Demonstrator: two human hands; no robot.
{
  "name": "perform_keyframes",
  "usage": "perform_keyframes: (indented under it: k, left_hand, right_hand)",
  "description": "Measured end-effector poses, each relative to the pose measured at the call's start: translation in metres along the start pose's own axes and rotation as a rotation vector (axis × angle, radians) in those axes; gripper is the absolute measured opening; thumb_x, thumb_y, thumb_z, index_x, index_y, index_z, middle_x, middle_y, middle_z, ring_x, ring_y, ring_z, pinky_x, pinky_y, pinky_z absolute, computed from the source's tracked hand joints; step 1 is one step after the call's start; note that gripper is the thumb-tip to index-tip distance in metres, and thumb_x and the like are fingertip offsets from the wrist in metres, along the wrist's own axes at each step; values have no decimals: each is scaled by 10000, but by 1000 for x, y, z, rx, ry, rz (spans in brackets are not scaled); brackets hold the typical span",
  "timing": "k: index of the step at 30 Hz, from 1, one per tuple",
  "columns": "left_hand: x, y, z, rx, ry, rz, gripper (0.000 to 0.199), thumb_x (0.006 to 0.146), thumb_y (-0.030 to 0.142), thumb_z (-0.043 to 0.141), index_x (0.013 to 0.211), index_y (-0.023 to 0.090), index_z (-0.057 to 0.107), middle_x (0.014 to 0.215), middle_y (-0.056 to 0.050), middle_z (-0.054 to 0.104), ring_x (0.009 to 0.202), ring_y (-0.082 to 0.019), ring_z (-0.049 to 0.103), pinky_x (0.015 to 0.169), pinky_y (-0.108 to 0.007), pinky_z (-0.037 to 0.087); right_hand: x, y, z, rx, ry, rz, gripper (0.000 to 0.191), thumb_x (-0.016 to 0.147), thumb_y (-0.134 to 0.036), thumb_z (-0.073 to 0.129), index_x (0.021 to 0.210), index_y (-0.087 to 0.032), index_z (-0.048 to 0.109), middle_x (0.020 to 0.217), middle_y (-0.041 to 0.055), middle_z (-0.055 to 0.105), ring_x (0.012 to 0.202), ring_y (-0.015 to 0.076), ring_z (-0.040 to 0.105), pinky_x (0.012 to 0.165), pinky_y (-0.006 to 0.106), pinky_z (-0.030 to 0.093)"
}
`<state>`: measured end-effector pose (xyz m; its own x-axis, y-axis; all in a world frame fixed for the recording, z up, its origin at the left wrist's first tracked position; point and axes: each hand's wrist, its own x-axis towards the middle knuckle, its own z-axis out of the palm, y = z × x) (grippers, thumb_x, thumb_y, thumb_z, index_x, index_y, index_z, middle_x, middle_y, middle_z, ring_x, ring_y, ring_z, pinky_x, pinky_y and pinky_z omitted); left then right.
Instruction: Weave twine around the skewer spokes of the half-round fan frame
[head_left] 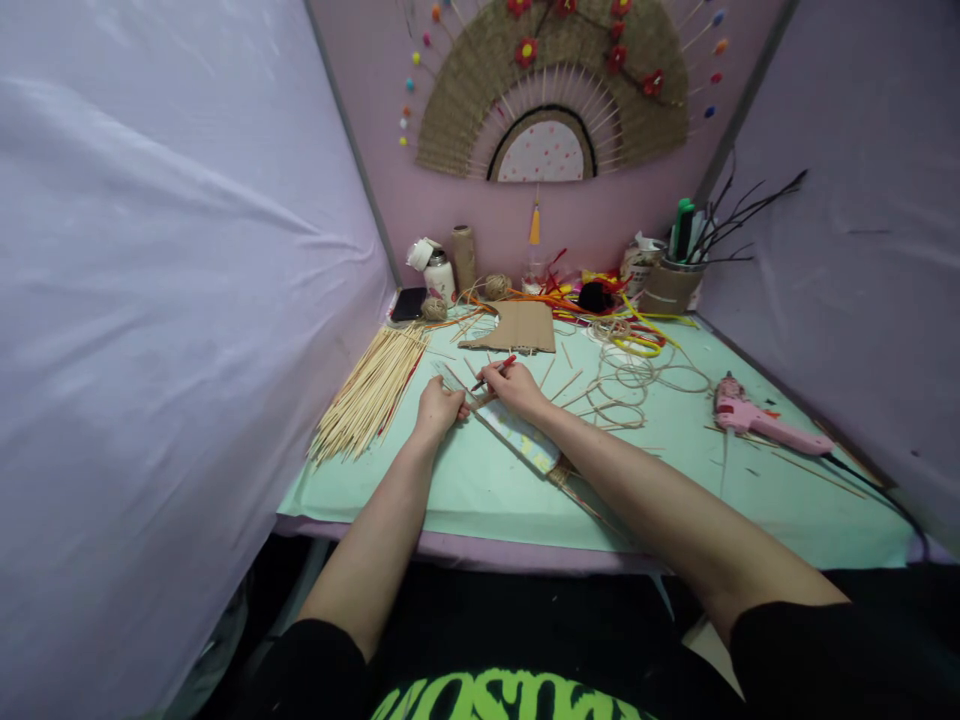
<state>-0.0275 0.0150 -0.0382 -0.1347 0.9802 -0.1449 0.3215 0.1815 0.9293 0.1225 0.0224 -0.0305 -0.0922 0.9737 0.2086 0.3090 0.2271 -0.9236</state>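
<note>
My right hand (511, 388) is closed around a red pen (504, 366), its dark tip pointing down and left. Close by on the left, my left hand (441, 408) has its fingers curled together on a clear strip that looks like a ruler (448, 376). A flat piece with a pale, yellow-patterned cover (521, 438) lies slantwise under my right wrist, and its near end rests on a woven brown strip (577, 492). Thin loose sticks (568, 386) are scattered beyond my right hand. What exactly the left fingertips press on is partly hidden.
A bundle of thin sticks (371, 392) lies left. Behind are cut cardboard (525, 326), twine loops (619, 385), a white bottle (439, 278) and a pen holder (673, 285). A pink glue gun (772, 422) with a cord lies right. A decorated fan (465, 100) hangs behind.
</note>
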Motion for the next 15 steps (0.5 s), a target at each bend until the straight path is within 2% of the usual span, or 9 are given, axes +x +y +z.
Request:
perform_keyframes:
  k: [15]
  left_hand:
    - [2,-2,0,0,2,-1,778,765,122,592,1449,6,240,568,-2,635,413,-107,551,440,-181,421]
  right_hand:
    - [-1,-1,-1,-4,-8,-4,319,839,-300,450,729,-133,698,546,-5,580,553,118,529,567,215,384]
